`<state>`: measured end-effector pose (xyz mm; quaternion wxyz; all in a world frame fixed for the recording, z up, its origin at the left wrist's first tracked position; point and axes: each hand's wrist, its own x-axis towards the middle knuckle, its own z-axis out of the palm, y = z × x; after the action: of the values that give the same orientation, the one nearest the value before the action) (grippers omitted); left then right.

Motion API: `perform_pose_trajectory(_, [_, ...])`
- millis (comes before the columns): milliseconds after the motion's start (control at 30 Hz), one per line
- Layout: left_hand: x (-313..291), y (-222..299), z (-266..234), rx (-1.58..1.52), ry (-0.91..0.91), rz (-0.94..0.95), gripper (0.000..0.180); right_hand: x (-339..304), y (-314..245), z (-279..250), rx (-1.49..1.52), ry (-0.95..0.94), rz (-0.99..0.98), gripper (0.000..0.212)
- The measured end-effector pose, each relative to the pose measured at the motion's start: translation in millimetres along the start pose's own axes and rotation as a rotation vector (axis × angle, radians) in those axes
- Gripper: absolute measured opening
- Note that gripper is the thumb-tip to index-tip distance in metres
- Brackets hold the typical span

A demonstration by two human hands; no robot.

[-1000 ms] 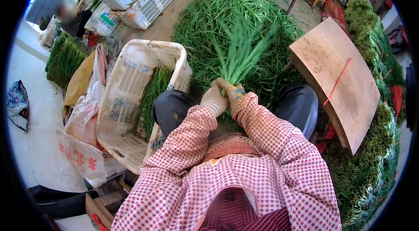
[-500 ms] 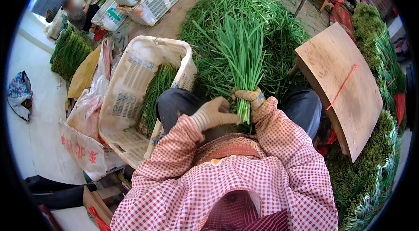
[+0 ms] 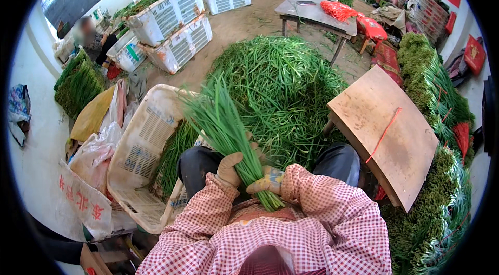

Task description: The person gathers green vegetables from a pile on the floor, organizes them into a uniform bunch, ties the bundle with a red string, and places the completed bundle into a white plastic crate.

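A bunch of long green chives (image 3: 228,124) slants up and to the left in front of my body, its pale cut ends pointing down toward my lap. My right hand (image 3: 266,180), in a tan work glove, is closed around the stems near those ends. Higher up the stems, my gloved left hand (image 3: 230,169) wraps round the bunch, thumb in front and fingers partly hidden behind. Beyond my knees lies a big loose heap of chives (image 3: 280,77). At my left knee stands a tilted white plastic crate (image 3: 143,134) with more chives (image 3: 176,155) in it.
A low wooden board table (image 3: 387,129) with a red tie (image 3: 384,134) is at my right knee. Tied bundles (image 3: 447,186) line the right wall. Stacked crates (image 3: 166,12) stand far left, a table (image 3: 312,12) with red ties far ahead. People sit farther off.
The bunch has tipped left and come nearer my body. My left hand, earlier apart near the stem ends, now grips the stems. My view has lifted, showing more of the room.
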<state>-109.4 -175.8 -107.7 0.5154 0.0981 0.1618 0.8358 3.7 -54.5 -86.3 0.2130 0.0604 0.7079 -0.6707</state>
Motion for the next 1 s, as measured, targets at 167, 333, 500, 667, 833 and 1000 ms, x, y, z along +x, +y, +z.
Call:
perform_pose_trajectory(167, [7.5, 23.8, 34.2, 0.266, 0.001, 0.317, 0.060, -11.6, -21.5, 5.9, 0.057, 0.074, 0.025, 0.075])
perform_pose_trajectory(333, [35.3, 72.8, 61.3, 0.284, 0.045, 0.580, 0.048, -27.1, -3.7, -8.3, 0.437, 0.200, -0.376, 0.060])
perform_pose_trajectory(500, [57.2, 77.8, 110.3, 0.204, -0.016, 0.744, 0.042, -33.5, -3.4, -53.2, 0.487, 0.745, -1.004, 0.049])
perform_pose_trajectory(667, [77.3, 59.3, 106.5, 0.213, -0.192, 0.758, 0.038, -65.9, -26.2, -48.7, 0.641, 0.925, -1.096, 0.053])
perform_pose_trajectory(833, [67.3, 53.0, 100.3, 0.112, 0.157, 0.664, 0.015, -92.7, -25.0, -41.1, 0.314, 0.958, -0.942, 0.022])
perform_pose_trajectory(1000, [60.2, 49.1, 89.8, 0.229, 0.134, 0.644, 0.012, -89.4, -74.3, -47.0, -0.705, 0.974, -0.772, 0.044])
